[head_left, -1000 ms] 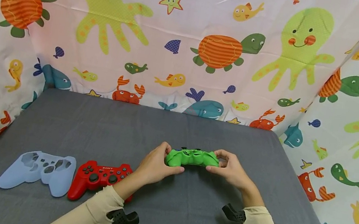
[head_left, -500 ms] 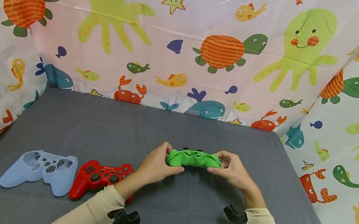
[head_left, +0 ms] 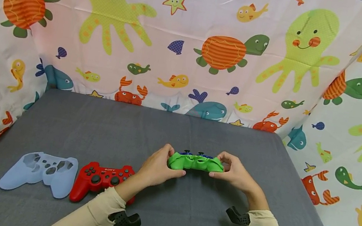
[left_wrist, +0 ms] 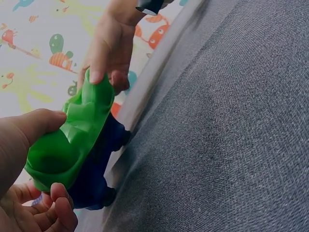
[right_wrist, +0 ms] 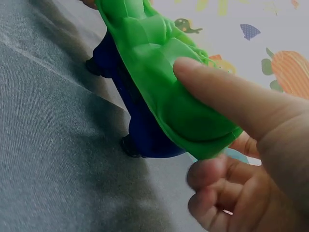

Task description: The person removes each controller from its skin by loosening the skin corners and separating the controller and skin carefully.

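A blue game controller with thumbsticks sits partly inside a green silicone cover. My left hand grips the left end, its thumb on the green side and its fingers curled beneath, as the left wrist view shows. At the other end my right hand pinches the cover between thumb and fingers. In both wrist views the blue face and sticks stick out of the cover toward the grey table. The green rubber is rumpled along the upper edge in the right wrist view.
On the grey table, a red Sony controller lies at the left, partly behind my left forearm. Beside it lies a pale blue silicone cover. A patterned curtain surrounds the back and sides.
Both hands have tilted the controller so that more of its blue face and thumbsticks shows above the green cover. The grips at both ends are kept.
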A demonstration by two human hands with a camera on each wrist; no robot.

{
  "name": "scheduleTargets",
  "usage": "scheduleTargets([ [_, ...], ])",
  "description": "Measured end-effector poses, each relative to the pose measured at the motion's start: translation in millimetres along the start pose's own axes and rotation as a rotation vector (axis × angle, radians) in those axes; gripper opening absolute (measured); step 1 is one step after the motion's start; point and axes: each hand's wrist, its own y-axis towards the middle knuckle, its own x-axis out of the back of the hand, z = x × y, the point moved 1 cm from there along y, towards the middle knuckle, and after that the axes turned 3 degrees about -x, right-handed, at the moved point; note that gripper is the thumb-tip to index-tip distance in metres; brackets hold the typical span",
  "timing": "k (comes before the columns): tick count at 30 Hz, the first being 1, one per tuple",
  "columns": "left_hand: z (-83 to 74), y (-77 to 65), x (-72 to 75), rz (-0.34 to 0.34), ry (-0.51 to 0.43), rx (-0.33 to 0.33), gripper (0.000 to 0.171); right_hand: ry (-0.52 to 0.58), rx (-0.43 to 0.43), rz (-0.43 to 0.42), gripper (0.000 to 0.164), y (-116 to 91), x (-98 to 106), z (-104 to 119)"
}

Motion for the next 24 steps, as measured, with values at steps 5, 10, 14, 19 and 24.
scheduleTargets([
  [5,2.9,2.7,1.7,-0.006,-0.072,-0.031,0.054,-0.014,0.010,0.020,0.043,-0.2,0.9,0.2],
  [10,6.0,5.0,4.0,-0.014,-0.114,-0.054,0.052,0.017,0.030,0.011,0.046,0.0,0.1,1.1],
  [14,5.8,5.3,4.6,0.011,-0.128,-0.051,0.054,0.035,0.041,-0.014,0.050,0.5,-1.2,0.3],
  [19,5.0,5.7,5.0,0.015,-0.153,-0.020,0.056,0.041,0.040,-0.031,0.050,1.7,-1.7,-0.6],
  [24,4.3,5.7,5.9,-0.038,-0.154,-0.005,0.048,0.045,0.033,-0.015,0.050,1.9,-2.8,-0.4],
])
